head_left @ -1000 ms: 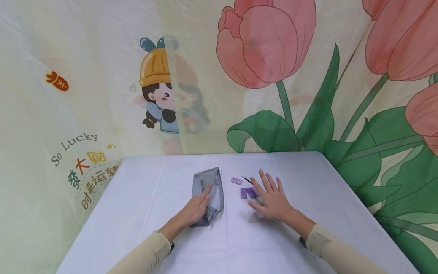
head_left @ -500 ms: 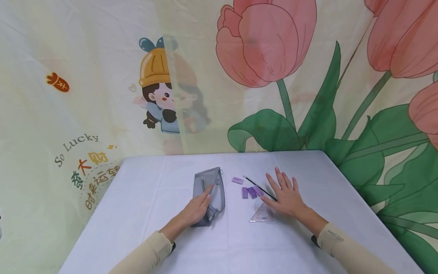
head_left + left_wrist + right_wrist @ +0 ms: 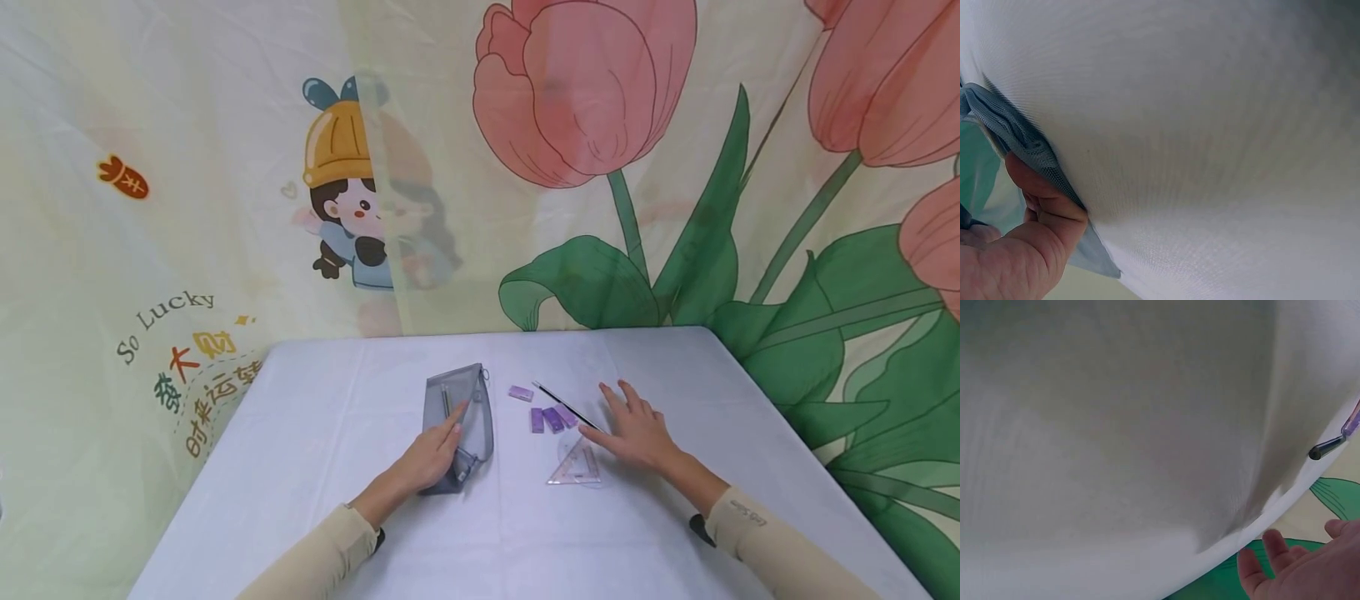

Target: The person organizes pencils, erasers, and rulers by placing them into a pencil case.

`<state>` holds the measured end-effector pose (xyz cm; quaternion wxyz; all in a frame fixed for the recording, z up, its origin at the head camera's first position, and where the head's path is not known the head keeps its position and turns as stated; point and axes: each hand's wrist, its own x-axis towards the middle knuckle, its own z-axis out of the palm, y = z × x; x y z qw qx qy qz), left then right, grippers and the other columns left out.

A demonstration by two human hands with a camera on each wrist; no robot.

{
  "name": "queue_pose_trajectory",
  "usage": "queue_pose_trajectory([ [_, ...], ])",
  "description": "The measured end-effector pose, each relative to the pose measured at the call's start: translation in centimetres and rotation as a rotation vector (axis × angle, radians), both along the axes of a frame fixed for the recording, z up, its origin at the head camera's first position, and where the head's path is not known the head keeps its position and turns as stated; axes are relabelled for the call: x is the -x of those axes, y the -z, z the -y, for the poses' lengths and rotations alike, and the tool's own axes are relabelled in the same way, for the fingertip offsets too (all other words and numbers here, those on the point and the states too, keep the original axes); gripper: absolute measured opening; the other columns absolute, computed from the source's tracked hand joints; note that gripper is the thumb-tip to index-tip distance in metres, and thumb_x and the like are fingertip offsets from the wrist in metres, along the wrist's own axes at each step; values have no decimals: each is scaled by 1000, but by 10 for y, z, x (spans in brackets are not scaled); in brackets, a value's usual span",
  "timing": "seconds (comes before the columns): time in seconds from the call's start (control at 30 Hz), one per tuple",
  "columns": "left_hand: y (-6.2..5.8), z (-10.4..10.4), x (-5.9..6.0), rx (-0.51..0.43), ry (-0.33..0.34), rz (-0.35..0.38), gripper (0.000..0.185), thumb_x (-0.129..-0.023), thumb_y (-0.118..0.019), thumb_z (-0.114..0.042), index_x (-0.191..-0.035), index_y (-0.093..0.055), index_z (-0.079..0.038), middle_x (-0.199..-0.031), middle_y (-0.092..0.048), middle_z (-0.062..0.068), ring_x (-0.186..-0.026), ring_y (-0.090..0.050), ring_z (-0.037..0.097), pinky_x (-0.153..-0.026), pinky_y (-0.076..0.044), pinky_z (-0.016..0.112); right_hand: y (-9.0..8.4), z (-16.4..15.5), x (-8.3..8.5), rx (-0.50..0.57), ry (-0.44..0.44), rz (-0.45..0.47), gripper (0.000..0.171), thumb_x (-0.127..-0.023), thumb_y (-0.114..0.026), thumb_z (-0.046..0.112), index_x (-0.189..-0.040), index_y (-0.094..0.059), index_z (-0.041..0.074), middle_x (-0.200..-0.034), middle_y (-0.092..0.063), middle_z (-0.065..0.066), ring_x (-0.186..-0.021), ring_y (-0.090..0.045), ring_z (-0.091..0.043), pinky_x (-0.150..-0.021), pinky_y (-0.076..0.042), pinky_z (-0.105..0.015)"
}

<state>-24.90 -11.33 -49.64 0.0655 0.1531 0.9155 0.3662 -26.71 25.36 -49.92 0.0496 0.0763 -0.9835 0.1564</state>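
Note:
My left hand (image 3: 433, 458) grips the near left part of a grey mesh pencil case (image 3: 477, 429), which lies on the table. A slim stick-like thing shows through its mesh. In the left wrist view, the thumb and fingers (image 3: 1054, 215) pinch the fabric edge. My right hand (image 3: 637, 433) is spread with loosely bent fingers beside the near end of a dark pencil (image 3: 558, 402). That pencil's dark end (image 3: 1327, 449) also shows in the right wrist view. Left of the right hand lies a clear triangular set square (image 3: 557, 478), partly over a faint transparent curved piece.
Several small purple blocks lie between the case and the right hand: a dark one (image 3: 537, 421), another (image 3: 553, 420) and a paler one (image 3: 566, 414) by the pencil. A lilac block (image 3: 521, 392) sits farther back. The white-covered table (image 3: 360, 392) meets a printed curtain (image 3: 450, 167) behind.
My right hand has moved to the right, uncovering the pencil, purple blocks and set square; its fingers have loosened from a wide spread. The left hand and pencil case stay put.

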Motion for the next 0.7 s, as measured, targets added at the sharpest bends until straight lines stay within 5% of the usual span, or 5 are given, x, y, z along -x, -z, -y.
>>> queue_pose_trajectory([
  [0.23, 0, 0, 1, 4, 4, -2, 50, -110, -23, -32, -159, -23, -20, -145, -49, 27, -129, -51, 45, -108, -39, 59, -6, -4, 0, 158, 17, 97, 93, -84, -63, 67, -150, -37, 5, -140, -44, -30, -124, -49, -46, -94, -43, -67],
  [0.37, 0, 0, 1, 6, -2, -8, 50, -110, -24, -31, -158, -24, -20, -145, -49, 27, -130, -51, 45, -109, -38, 59, -9, -6, 2, 293, 42, 171, 82, -87, -68, 57, -141, -44, 1, -124, -53, -25, -107, -55, -36, -85, -51, -48],
  [0.5, 1, 0, 2, 6, -5, -2, 50, -110, -24, -32, -159, -24, -22, -146, -49, 26, -130, -50, 45, -109, -38, 59, -7, -8, 2, 361, 60, 220, 67, -87, -73, 48, -129, -53, -1, -104, -57, -14, -89, -52, -24, -70, -47, -30],
  [0.7, 1, 1, 2, 7, -1, -8, 50, -110, -23, -33, -159, -23, -22, -146, -48, 26, -131, -49, 46, -109, -37, 59, 1, -12, 4, 376, 60, 225, 49, -87, -77, 36, -116, -59, 1, -87, -55, -6, -79, -50, -18, -64, -42, -26],
])
